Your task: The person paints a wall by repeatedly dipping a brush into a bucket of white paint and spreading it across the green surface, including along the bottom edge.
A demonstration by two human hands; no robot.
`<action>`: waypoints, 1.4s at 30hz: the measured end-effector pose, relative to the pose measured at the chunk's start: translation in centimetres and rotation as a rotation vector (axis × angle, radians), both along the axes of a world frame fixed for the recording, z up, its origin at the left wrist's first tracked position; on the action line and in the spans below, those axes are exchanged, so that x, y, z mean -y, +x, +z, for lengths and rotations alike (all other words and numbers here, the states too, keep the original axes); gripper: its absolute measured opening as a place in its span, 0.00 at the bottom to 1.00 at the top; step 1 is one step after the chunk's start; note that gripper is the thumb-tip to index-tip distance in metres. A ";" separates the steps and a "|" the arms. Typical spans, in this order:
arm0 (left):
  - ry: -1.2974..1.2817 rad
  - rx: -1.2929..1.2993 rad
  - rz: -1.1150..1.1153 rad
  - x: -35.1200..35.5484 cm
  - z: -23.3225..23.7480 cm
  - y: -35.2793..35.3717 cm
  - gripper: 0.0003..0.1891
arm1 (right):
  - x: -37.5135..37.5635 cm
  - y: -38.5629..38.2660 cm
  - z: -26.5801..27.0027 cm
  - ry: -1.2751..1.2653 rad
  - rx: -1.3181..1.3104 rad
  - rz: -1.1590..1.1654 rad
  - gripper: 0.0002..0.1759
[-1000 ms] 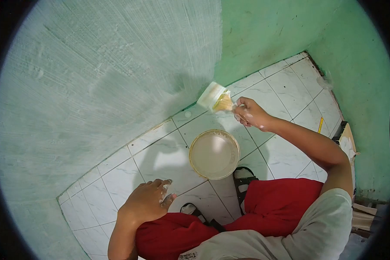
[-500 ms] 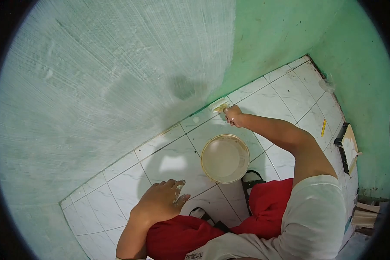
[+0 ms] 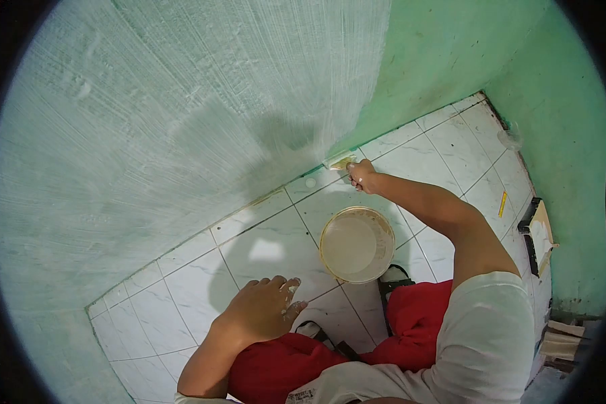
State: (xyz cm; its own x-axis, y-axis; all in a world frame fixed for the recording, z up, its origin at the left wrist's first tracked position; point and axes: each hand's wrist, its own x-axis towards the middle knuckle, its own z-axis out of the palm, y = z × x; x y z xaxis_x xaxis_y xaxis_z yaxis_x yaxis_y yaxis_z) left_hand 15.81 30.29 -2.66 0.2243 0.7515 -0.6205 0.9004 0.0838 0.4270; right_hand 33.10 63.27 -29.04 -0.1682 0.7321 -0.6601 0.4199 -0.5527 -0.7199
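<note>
My right hand (image 3: 362,176) is closed around the handle of a paintbrush (image 3: 343,163) with a pale, wide head and a yellowish part near my fingers. Its head lies low at the foot of the wall (image 3: 363,128), where wall and floor tiles meet. Between me and that wall stands a round bucket (image 3: 349,246) of whitish liquid, below my right hand. Above my red-clad knee hovers my left hand (image 3: 266,306), holding nothing, its fingers apart and spotted with white paint.
White coating covers the left wall area (image 3: 202,87); bare green shows to the right. On the tiled floor (image 3: 188,303) lie a yellow strip (image 3: 502,204), a clear plastic piece (image 3: 510,138) and a black-edged board (image 3: 537,236). Wood scraps (image 3: 562,340) sit at the lower right.
The view has shifted slightly, so the bucket appears further right. My left hand has moved a little to the right and its fingers look more spread. The brush stays at the wall's foot.
</note>
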 end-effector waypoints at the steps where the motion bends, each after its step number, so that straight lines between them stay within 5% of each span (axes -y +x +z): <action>1: 0.025 0.008 -0.012 0.3 -0.4 -0.1 0.27 | 0.0 0.0 0.6 0.002 0.000 0.000 0.12; 17: 0.035 -0.042 0.027 1.5 1.8 1.3 0.27 | 0.1 4.6 18.0 0.133 -0.194 0.116 0.12; 28: -0.007 -0.066 0.091 0.7 1.3 1.6 0.25 | 0.6 5.0 4.8 0.078 0.058 0.073 0.11; 42: 0.000 -0.015 0.054 -0.6 -0.5 0.6 0.27 | -1.4 1.6 0.7 0.001 0.108 0.089 0.13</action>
